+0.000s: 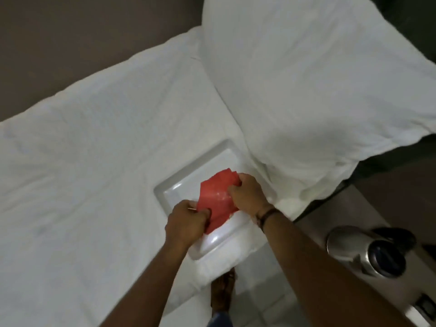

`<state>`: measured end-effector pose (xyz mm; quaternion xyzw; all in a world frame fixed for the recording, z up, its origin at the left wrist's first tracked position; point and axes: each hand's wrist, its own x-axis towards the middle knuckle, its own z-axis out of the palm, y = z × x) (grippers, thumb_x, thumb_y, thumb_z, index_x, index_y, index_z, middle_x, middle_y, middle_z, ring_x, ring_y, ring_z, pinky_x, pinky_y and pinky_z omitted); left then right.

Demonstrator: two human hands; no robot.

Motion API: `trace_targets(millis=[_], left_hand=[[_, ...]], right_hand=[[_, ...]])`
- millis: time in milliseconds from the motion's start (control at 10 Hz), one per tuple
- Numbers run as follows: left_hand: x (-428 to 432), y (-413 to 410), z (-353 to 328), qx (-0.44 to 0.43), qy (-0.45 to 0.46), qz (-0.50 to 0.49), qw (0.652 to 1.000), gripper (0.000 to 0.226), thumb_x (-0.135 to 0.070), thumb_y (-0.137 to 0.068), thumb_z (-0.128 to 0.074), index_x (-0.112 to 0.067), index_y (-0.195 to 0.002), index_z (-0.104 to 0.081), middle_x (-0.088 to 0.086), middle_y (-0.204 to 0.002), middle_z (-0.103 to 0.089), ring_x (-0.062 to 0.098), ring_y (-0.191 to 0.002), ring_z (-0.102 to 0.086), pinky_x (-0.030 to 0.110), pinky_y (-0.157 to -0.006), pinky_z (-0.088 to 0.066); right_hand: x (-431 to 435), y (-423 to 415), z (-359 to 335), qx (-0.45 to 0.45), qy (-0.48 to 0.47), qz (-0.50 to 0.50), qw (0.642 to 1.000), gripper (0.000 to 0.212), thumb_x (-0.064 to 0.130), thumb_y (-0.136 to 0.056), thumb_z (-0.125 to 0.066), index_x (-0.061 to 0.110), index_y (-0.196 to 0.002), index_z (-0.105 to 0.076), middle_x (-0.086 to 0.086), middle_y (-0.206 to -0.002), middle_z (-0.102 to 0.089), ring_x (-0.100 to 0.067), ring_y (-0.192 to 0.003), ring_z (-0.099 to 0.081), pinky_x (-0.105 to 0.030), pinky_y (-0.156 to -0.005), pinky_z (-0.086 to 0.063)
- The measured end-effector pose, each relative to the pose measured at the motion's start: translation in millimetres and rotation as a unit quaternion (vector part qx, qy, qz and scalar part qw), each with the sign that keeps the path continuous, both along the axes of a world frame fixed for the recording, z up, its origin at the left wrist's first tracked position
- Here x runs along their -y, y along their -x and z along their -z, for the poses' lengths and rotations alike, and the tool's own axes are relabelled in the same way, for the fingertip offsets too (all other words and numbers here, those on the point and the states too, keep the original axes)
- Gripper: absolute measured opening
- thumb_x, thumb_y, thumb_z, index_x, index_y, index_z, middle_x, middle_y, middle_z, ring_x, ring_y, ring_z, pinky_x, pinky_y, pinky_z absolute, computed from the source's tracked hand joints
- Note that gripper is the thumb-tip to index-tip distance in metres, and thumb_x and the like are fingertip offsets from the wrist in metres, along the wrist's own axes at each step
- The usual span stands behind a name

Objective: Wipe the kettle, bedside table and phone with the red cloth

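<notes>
The red cloth (215, 199) is stretched above a white rectangular tray (175, 190) that lies on the bed. My left hand (186, 220) grips the cloth's lower left edge. My right hand (247, 194) grips its upper right edge. At the lower right, a steel kettle (354, 249) with a dark lid and black handle stands on the bedside table (313, 227). A corner of what may be the phone (424, 305) shows at the frame's right edge, too cut off to tell.
White bedding (94, 173) covers the bed. A large white pillow (306, 90) lies at the upper right, beside the tray. My foot (223, 291) stands on the pale floor between bed and table. A brown wall runs along the upper left.
</notes>
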<state>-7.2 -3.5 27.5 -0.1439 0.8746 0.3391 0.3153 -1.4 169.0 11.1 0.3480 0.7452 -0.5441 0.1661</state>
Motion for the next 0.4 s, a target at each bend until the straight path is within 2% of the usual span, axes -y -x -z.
trace_targets(millis=[100,200,300,400], left_hand=[[-8.4,20.7,35.4,0.003,0.05,0.041,0.998,0.011,-0.033,-0.085,-0.072,-0.022,-0.086,-0.072,-0.001,-0.08,-0.076,0.025,-0.081,-0.075,0.043,-0.087,-0.065],[-8.4,20.9,60.1,0.007,0.08,0.084,0.993,0.017,-0.032,-0.086,-0.072,-0.018,-0.096,-0.074,0.0,-0.084,-0.077,0.025,-0.082,-0.075,0.041,-0.085,-0.065],[-7.3,17.7,70.6,-0.026,0.118,0.127,0.985,0.035,-0.036,-0.091,-0.074,-0.018,-0.116,-0.059,0.0,-0.097,-0.068,0.025,-0.085,-0.068,0.036,-0.075,-0.057],[-8.2,12.4,55.5,-0.084,0.18,0.161,0.967,0.056,-0.042,-0.091,-0.079,-0.014,-0.129,-0.048,0.006,-0.108,-0.057,0.025,-0.087,-0.058,0.039,-0.071,-0.053]], right_hand=[[-2.3,23.2,20.5,0.05,-0.105,-0.08,0.99,0.033,0.008,-0.096,-0.053,0.006,-0.123,-0.072,-0.015,-0.122,-0.075,-0.036,-0.115,-0.07,-0.042,-0.102,-0.057],[2.7,26.2,33.5,0.069,-0.218,-0.119,0.966,0.026,0.012,-0.1,-0.059,0.011,-0.122,-0.072,-0.013,-0.126,-0.075,-0.035,-0.119,-0.07,-0.042,-0.103,-0.057],[8.9,23.4,34.7,0.073,-0.305,-0.105,0.944,0.031,0.018,-0.1,-0.069,0.014,-0.13,-0.061,-0.01,-0.13,-0.069,-0.032,-0.118,-0.07,-0.043,-0.095,-0.057],[11.2,16.2,15.3,0.057,-0.328,-0.095,0.938,0.052,0.023,-0.095,-0.077,0.016,-0.139,-0.049,-0.01,-0.133,-0.065,-0.033,-0.117,-0.069,-0.045,-0.091,-0.058]])
